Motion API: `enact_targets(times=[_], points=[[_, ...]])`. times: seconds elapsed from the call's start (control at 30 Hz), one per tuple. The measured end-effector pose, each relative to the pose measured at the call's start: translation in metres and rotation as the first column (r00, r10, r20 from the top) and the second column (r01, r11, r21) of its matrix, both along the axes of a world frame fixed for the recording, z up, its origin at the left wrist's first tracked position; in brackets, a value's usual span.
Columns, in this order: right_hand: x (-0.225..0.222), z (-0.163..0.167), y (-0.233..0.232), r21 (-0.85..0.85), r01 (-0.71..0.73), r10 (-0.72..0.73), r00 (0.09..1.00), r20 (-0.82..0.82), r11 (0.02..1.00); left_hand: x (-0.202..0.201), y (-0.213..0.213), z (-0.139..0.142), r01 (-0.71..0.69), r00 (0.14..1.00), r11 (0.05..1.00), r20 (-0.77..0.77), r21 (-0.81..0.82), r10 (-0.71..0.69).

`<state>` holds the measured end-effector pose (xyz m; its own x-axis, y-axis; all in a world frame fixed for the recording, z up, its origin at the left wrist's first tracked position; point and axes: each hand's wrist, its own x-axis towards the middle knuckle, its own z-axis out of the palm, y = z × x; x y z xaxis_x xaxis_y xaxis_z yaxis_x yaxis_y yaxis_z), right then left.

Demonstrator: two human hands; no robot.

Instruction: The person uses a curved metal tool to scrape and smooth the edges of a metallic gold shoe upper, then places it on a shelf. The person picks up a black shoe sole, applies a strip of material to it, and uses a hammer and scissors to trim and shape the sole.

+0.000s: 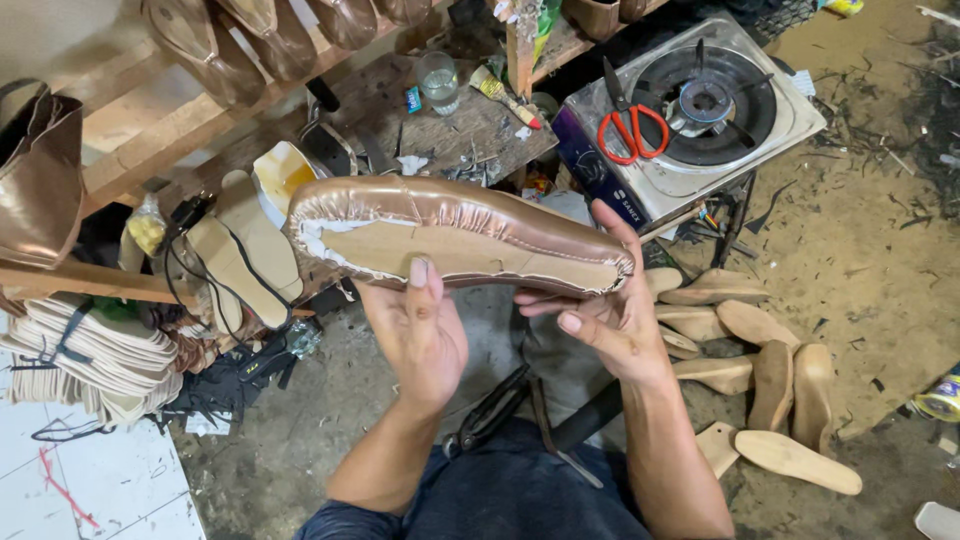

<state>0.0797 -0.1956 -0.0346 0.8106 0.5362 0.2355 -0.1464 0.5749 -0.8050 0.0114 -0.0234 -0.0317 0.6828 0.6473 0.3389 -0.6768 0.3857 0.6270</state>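
Shoe (450,232), sole up, left of the stove (700,105): left hand (420,330) and right hand (615,320) each grip it, fingers pinching its edge.

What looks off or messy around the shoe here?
Red-handled scissors lie on the gas stove, half over the burner. Scraps litter the floor. The shoe held sole-up by both hands, left hand and right hand, looks intact.

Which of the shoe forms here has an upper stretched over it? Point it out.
The shoe held sole-up between the left hand and right hand: bronze leather wraps it, while the wooden lasts lie bare on the floor.
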Motion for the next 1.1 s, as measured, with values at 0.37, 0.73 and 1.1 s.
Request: enact_targets(times=[0.37,0.73,1.1], points=[[0.011,-0.014,0.0,0.036,-0.003,0.003,1.0,-0.008,0.999,0.008,-0.004,-0.018,-0.056,0.996,0.995,-0.057,0.087,0.061],[0.028,-0.054,-0.005,-0.071,0.353,-0.348,0.934,0.079,0.933,0.049,0.014,-0.043,0.326,0.916,0.92,-0.169,-0.216,-0.364],[-0.017,-0.057,0.028,-0.339,0.392,-0.223,0.869,0.442,0.855,0.089,0.022,-0.051,0.565,0.76,0.639,0.03,-0.522,-0.649]])
